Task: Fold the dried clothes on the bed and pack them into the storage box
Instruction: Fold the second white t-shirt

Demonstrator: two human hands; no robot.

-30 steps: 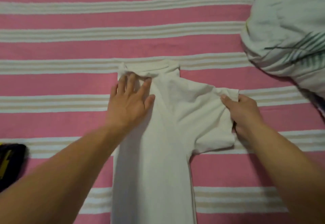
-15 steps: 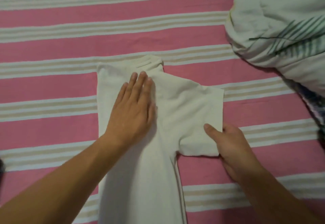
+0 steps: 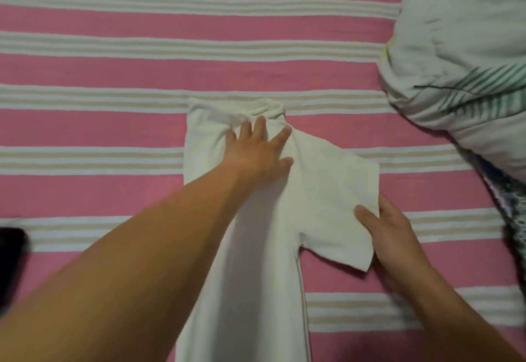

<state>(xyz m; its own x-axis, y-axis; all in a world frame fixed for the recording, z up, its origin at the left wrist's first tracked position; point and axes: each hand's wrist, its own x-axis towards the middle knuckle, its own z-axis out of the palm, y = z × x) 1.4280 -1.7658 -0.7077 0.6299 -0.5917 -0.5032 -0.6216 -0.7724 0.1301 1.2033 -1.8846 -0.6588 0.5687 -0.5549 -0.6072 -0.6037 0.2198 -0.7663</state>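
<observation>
A white T-shirt (image 3: 318, 191) lies lengthwise on the pink and white striped bed sheet (image 3: 113, 77), collar at the far end, its left side folded in. My left hand (image 3: 256, 151) presses flat on the shirt just below the collar, fingers spread, bunching the cloth there. My right hand (image 3: 390, 233) pinches the hem of the right sleeve, thumb on top, fingers under the fabric. The sleeve sticks out to the right. No storage box is in view.
A rumpled pale quilt (image 3: 461, 71) with a green leaf print fills the upper right corner. A dark object (image 3: 11, 256) lies at the left edge of the bed.
My left hand slid up toward the collar and spread its fingers, wrinkling the cloth. My right hand stayed on the sleeve hem, which now sits slightly lifted and angled.
</observation>
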